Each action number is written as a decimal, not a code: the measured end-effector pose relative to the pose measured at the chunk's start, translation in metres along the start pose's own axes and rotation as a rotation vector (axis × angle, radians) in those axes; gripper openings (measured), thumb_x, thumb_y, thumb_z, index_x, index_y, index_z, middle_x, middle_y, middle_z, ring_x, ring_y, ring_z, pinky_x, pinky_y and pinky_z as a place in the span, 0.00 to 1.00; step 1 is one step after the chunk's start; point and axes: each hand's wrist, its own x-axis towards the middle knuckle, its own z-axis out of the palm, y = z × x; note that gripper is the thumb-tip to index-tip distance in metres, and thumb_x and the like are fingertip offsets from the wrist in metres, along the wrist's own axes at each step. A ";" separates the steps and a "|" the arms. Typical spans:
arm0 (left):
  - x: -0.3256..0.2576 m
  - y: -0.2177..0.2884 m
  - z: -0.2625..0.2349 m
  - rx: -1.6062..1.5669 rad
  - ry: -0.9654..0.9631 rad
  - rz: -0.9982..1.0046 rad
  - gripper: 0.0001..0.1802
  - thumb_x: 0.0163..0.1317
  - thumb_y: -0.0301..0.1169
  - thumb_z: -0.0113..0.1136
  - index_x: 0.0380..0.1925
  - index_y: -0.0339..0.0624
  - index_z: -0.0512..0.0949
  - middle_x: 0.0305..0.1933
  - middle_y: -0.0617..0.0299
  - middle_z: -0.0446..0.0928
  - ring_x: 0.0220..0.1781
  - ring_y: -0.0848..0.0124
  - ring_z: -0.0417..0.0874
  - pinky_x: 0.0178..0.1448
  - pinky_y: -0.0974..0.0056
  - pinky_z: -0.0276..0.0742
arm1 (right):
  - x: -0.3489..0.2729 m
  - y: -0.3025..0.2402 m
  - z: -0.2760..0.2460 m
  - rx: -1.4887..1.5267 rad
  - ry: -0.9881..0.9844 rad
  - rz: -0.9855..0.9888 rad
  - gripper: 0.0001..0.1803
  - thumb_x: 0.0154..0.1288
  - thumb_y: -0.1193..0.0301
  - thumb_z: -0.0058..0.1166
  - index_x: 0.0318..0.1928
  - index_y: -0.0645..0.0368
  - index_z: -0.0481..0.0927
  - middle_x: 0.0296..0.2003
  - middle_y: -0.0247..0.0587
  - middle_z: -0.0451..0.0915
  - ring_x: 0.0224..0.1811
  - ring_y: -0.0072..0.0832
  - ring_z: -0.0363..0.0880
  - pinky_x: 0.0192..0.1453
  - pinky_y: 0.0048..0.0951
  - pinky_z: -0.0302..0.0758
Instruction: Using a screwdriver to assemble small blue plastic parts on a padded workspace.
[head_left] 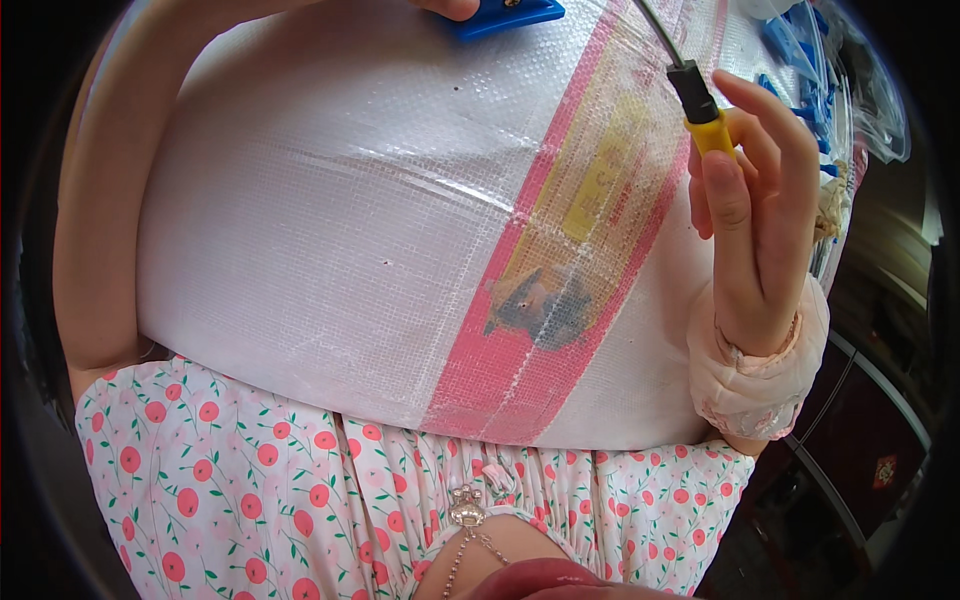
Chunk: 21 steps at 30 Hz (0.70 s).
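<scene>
A screwdriver (704, 120) with a yellow and black handle is held in my right hand (750, 190), its thumb and fingers closed round the handle. Its metal shaft slants up and to the left, and the tip lies beyond the top edge. My left arm curves up the left side to the top, where just a little of my left hand (450, 8) shows. A fingertip there rests against a blue plastic piece (508, 16) with a small metal screw in it. Most of that hand and the upper part of the piece are cut off by the picture's edge.
A white woven-plastic sheet (300, 240) with a pink-edged printed stripe covers the work surface before me. At the far right lie several blue plastic parts (795, 50) and clear plastic bags (875, 95). A dark cabinet (865, 440) stands at the lower right.
</scene>
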 end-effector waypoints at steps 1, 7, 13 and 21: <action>-0.003 -0.004 -0.002 -0.019 -0.008 0.002 0.22 0.46 0.24 0.74 0.44 0.37 0.83 0.46 0.56 0.81 0.53 0.64 0.80 0.62 0.63 0.76 | 0.000 0.006 0.002 -0.013 0.028 -0.052 0.21 0.76 0.67 0.44 0.66 0.56 0.62 0.44 0.43 0.78 0.23 0.16 0.69 0.27 0.17 0.70; 0.003 -0.007 -0.004 -0.083 -0.068 0.028 0.23 0.43 0.26 0.75 0.44 0.37 0.83 0.49 0.51 0.82 0.58 0.61 0.79 0.62 0.60 0.77 | -0.007 0.014 0.007 0.070 0.187 -0.152 0.25 0.78 0.67 0.39 0.70 0.55 0.51 0.41 0.51 0.75 0.25 0.29 0.82 0.30 0.24 0.78; 0.005 -0.003 -0.007 -0.091 -0.087 -0.071 0.22 0.43 0.28 0.76 0.41 0.37 0.82 0.50 0.47 0.81 0.58 0.59 0.80 0.61 0.61 0.77 | -0.009 0.028 -0.014 0.375 0.065 -0.053 0.24 0.75 0.70 0.26 0.62 0.61 0.73 0.42 0.50 0.78 0.35 0.37 0.86 0.36 0.28 0.80; 0.006 -0.009 -0.010 -0.135 -0.092 -0.027 0.21 0.44 0.29 0.76 0.40 0.37 0.82 0.49 0.46 0.82 0.57 0.59 0.81 0.58 0.63 0.79 | 0.000 0.031 -0.008 0.521 -0.059 -0.070 0.22 0.74 0.71 0.32 0.63 0.58 0.72 0.47 0.50 0.80 0.44 0.39 0.86 0.42 0.28 0.81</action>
